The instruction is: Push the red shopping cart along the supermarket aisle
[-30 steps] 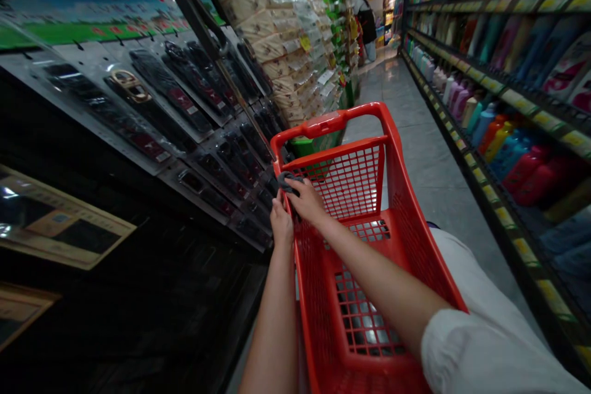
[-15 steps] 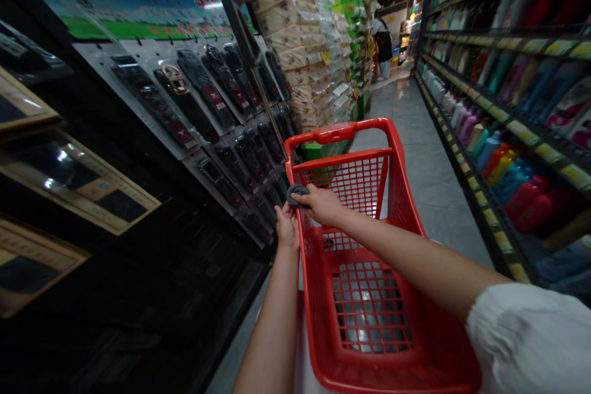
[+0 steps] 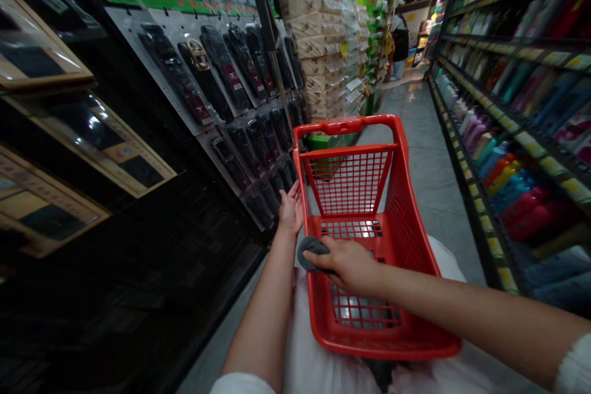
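A red plastic shopping basket (image 3: 418,252) with grid panels and a raised handle bar stands in front of me. My right hand (image 3: 353,265) grips a folded dark grey cloth (image 3: 313,253) and presses it on the basket's left rim, over the near half. Farther along that same rim, my left hand (image 3: 290,209) is held against the outer side, its fingers stretched and the palm turned up, with nothing in it. The cloth's underside is hidden.
On the left hang several packaged belts (image 3: 221,64) beside boxed goods (image 3: 133,151). Stacked tissue packs (image 3: 318,31) rise beyond. Shelves of bottles (image 3: 512,184) line the right side. A person (image 3: 399,43) stands far down the aisle (image 3: 410,117).
My right hand has slid the cloth along the left rim toward me, away from my left hand. The left hand's fingers have opened out. The view has shifted slightly left.
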{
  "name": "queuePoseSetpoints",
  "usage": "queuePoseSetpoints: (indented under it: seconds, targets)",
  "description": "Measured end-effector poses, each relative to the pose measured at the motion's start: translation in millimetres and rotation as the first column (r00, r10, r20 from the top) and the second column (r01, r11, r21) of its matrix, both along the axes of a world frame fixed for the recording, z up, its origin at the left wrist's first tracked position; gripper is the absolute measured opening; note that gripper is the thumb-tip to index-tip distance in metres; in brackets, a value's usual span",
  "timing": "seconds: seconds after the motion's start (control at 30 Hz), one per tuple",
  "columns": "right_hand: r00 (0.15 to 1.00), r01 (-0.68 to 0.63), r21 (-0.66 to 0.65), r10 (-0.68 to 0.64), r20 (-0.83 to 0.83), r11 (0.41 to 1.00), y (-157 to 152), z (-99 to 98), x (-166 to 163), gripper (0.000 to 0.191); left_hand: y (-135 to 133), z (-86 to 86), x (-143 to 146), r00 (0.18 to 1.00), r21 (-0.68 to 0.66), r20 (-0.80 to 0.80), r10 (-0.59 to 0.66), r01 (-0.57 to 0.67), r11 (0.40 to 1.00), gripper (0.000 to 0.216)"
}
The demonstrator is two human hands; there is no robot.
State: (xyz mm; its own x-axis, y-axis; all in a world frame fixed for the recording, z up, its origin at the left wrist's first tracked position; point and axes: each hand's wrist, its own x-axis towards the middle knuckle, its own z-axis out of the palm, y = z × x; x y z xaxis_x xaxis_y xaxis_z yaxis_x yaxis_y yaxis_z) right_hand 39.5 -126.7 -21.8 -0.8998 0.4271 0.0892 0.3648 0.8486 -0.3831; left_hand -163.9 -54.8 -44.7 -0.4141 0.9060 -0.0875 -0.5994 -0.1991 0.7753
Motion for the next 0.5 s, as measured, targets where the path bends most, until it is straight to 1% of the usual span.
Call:
queuePoseSetpoints:
  seconds: [0.1, 0.17, 0.2, 0.27, 0.33, 0.4, 0.43, 0.5]
  targets:
    - [0.995, -0.098, -0.022, 0.099, 0.023, 0.995, -17, -0.5, 14, 0.057, 0, 0.2, 0, 1.0, -0.018, -0.009, 0.0, 0.0, 1.0, 0.063]
    - [0.993, -0.116, -0.038, 0.117, 0.032, 0.993, -19, 0.3, 18, 0.058, 2, 1.1, 1, 0.999, -0.03, -0.032, 0.014, -0.015, 0.999, 0.062]
    - [0.994, -0.103, -0.051, 0.104, 0.033, 0.993, -16, 0.8, 17, 0.059, 3, 1.9, 2, 0.999, -0.039, -0.049, 0.023, -0.025, 0.999, 0.061]
    - [1.0, -0.015, -0.096, 0.016, 0.019, 0.995, -4, 1.2, 11, 0.057, 5, 4.2, 2, 0.996, -0.065, -0.082, 0.044, -0.049, 0.997, 0.06]
    - [0.989, 0.134, -0.181, -0.143, -0.038, 0.974, 18, 0.8, -2, 0.054, 8, 7.6, 2, 0.991, -0.107, -0.114, 0.068, -0.08, 0.991, 0.057]
    - [0.938, 0.267, -0.31, -0.319, -0.132, 0.913, 46, -0.4, -20, 0.052, 13, 11.6, 1, 0.979, -0.146, -0.185, 0.09, -0.118, 0.982, 0.05]
    - [0.908, 0.292, -0.38, -0.38, -0.179, 0.878, 60, -1.3, -31, 0.054, 17, 13.7, 1, 0.968, -0.159, -0.233, 0.096, -0.135, 0.978, 0.045]
    - [0.852, 0.288, -0.499, -0.457, -0.257, 0.818, 83, -4.2, -50, 0.06, 24, 17.5, 1, 0.942, -0.159, -0.322, 0.096, -0.154, 0.975, 0.037]
